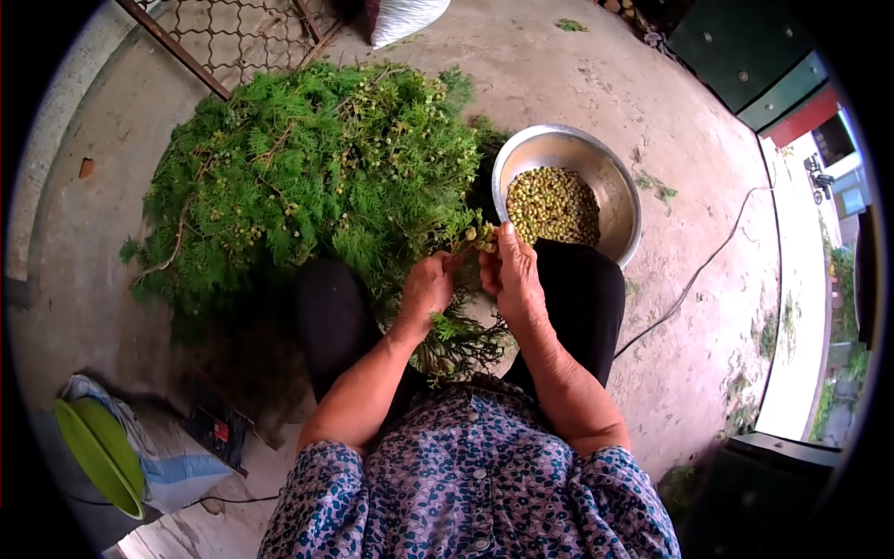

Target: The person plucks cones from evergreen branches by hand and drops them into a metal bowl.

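Note:
Between my knees, my left hand point(430, 287) is closed around the stem of a small green sprig point(473, 233) that bears pale green cones. My right hand point(512, 272) pinches at the cones on the sprig's tip, thumb on top. Just beyond my right knee a metal basin point(622, 200) holds a heap of small yellow-green cones point(551, 205). To the left and ahead lies a big pile of leafy evergreen branches point(307, 168), dotted with the same pale cones. More loose greenery point(458, 347) lies between my legs.
A rusty metal grille point(233, 37) and a white sack point(405, 19) stand at the back. At lower left are a green plastic basin point(98, 456) and a bag point(177, 452). A cable point(694, 289) crosses the concrete floor at right, near dark cabinets point(745, 56).

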A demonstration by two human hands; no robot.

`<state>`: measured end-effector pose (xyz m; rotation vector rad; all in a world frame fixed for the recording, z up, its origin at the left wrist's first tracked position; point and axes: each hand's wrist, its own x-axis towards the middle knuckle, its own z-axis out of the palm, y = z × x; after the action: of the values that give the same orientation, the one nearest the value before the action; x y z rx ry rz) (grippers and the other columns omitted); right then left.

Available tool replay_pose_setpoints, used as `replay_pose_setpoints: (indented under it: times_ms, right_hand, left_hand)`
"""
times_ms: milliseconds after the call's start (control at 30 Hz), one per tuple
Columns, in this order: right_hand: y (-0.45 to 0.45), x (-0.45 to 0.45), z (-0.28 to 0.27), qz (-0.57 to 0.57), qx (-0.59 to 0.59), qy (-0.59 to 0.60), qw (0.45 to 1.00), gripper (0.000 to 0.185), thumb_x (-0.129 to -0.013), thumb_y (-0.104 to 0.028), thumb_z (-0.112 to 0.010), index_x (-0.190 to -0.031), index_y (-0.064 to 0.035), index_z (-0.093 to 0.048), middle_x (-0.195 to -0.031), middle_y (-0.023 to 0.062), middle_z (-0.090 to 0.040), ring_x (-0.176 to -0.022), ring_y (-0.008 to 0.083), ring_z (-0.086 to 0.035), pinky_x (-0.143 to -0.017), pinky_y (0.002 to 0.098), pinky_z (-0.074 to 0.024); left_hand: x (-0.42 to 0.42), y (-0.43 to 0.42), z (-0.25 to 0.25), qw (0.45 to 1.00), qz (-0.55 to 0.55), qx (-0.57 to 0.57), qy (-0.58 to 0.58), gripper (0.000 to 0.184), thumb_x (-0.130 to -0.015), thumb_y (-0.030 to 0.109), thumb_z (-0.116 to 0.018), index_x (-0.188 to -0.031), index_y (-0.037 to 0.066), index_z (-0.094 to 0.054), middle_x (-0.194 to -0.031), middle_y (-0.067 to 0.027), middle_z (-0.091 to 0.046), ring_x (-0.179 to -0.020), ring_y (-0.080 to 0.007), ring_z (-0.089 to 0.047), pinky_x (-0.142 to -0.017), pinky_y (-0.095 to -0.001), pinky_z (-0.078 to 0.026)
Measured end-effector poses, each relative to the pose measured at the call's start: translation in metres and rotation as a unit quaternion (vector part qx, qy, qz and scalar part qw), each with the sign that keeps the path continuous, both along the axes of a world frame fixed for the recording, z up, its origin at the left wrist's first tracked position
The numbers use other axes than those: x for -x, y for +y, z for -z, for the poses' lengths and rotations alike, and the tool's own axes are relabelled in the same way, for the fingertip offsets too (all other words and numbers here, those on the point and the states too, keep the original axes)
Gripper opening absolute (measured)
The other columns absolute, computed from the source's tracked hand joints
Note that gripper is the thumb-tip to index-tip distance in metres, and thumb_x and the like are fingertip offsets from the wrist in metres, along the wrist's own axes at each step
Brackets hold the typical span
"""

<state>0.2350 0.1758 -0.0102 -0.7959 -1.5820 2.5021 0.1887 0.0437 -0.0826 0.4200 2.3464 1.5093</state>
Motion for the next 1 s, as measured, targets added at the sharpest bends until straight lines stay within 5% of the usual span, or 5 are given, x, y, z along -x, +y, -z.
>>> replay_pose_setpoints:
  times_ms: [33, 367, 467, 700, 1000]
  right_hand:
    - [-0.002, 0.001, -0.002, 0.017, 0.002, -0.020, 1.000, 0.038, -0.090, -0.043, -0.044, -0.091, -0.0059, -0.050, -0.064, 0.0026, -0.047, -0.046, 0.0081, -0.037, -0.039, 0.0209, -0.0286]
    - [-0.005, 0.005, -0.008, 0.038, -0.076, -0.069, 0.994, 0.032, -0.090, -0.034, -0.049, -0.101, -0.0046, -0.051, -0.059, 0.0027, -0.046, -0.039, 0.0074, -0.034, -0.035, 0.0204, -0.0269]
    - [-0.005, 0.005, 0.007, 0.069, -0.037, -0.034, 0.996, 0.027, -0.090, -0.031, -0.049, -0.101, -0.0060, -0.053, -0.060, 0.0022, -0.047, -0.041, 0.0075, -0.035, -0.036, 0.0201, -0.0286]
    - [0.004, 0.007, 0.017, 0.079, 0.026, -0.001, 0.997, 0.022, -0.091, -0.026, -0.049, -0.092, -0.0053, -0.057, -0.057, -0.0040, -0.043, -0.043, 0.0048, -0.034, -0.038, 0.0206, -0.0273]
    - [-0.002, 0.015, 0.035, 0.091, -0.129, 0.025, 0.987, 0.025, -0.089, -0.023, -0.053, -0.081, 0.0001, -0.057, -0.059, -0.0022, -0.049, -0.054, 0.0061, -0.038, -0.049, 0.0228, -0.0331]
  left_hand:
    - [-0.001, 0.004, -0.013, 0.992, 0.000, 0.107, 0.061, 0.027, -0.089, 0.028, -0.048, -0.086, 0.003, -0.058, -0.071, -0.0127, -0.061, -0.061, -0.0255, -0.059, -0.054, -0.0355, -0.045]
    - [-0.004, 0.010, -0.014, 0.992, -0.032, 0.123, 0.013, 0.020, -0.086, 0.023, -0.053, -0.083, 0.004, -0.058, -0.068, -0.0135, -0.060, -0.060, -0.0264, -0.058, -0.054, -0.0352, -0.043]
    - [-0.005, 0.008, -0.012, 0.996, -0.035, 0.075, 0.034, 0.021, -0.083, 0.026, -0.054, -0.086, 0.006, -0.059, -0.073, -0.0135, -0.062, -0.067, -0.0298, -0.060, -0.059, -0.0374, -0.045]
    - [-0.005, 0.005, -0.041, 0.998, 0.032, -0.045, 0.018, 0.019, -0.075, 0.014, -0.062, -0.073, -0.001, -0.053, -0.063, -0.0074, -0.057, -0.057, -0.0116, -0.048, -0.054, -0.0287, -0.040]
    - [-0.008, 0.005, -0.039, 0.986, 0.003, -0.162, 0.040, 0.020, -0.083, 0.017, -0.059, -0.076, 0.000, -0.053, -0.056, 0.0004, -0.044, -0.053, -0.0070, -0.036, -0.049, -0.0246, -0.033]
